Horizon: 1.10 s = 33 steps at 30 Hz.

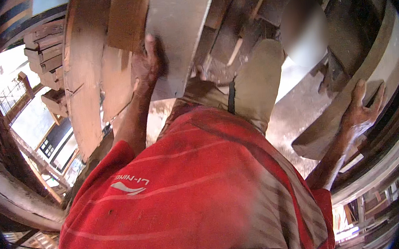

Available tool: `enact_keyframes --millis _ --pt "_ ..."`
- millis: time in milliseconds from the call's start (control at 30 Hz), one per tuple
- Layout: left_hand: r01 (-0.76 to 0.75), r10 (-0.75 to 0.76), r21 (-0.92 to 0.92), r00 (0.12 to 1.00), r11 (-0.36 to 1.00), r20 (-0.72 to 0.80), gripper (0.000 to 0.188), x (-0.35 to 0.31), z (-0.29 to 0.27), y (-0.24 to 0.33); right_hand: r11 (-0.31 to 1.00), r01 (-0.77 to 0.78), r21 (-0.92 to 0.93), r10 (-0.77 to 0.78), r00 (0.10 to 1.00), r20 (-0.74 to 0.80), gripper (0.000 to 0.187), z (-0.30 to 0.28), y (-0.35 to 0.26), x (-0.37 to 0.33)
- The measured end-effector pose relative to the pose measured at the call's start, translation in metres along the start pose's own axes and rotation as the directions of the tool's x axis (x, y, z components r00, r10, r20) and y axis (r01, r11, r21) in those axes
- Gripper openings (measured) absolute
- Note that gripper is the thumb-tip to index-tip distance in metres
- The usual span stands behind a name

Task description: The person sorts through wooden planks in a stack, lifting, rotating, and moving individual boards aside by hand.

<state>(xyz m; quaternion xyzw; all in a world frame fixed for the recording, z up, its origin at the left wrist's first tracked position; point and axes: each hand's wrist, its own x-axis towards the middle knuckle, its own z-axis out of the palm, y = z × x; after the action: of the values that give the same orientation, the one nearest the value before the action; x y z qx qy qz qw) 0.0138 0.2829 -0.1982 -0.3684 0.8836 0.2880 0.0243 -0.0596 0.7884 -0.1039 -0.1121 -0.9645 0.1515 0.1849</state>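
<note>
My left hand (147, 64) is at the left edge of a flat grey board (175, 26). Its thumb lies along the board's face, and the other fingers are mostly hidden at the edge, in what looks like a grip. Brown wooden planks (86, 73) stand just left of this hand. Over on the right, my right hand (362, 111) is open, thumb and fingers spread apart. It rests against or just over a long, pale brown plank (323, 134) that bends with the lens; firm contact is hard to make out.
Stacked timber ends (48, 55) are at the far left. Several dark boards (228, 21) lie ahead, past my knee (264, 70). A blurred patch (303, 30) hides part of the upper right. Dusty ground (299, 110) shows between my leg and the right plank.
</note>
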Motion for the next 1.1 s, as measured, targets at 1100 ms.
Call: enact_keyframes --millis 1100 --pt "-0.419 0.459 -0.187 0.805 0.889 0.376 0.081 0.027 -0.013 -0.034 0.946 -0.274 0.171 0.192 0.903 0.385 0.054 -0.041 -0.103 -0.357"
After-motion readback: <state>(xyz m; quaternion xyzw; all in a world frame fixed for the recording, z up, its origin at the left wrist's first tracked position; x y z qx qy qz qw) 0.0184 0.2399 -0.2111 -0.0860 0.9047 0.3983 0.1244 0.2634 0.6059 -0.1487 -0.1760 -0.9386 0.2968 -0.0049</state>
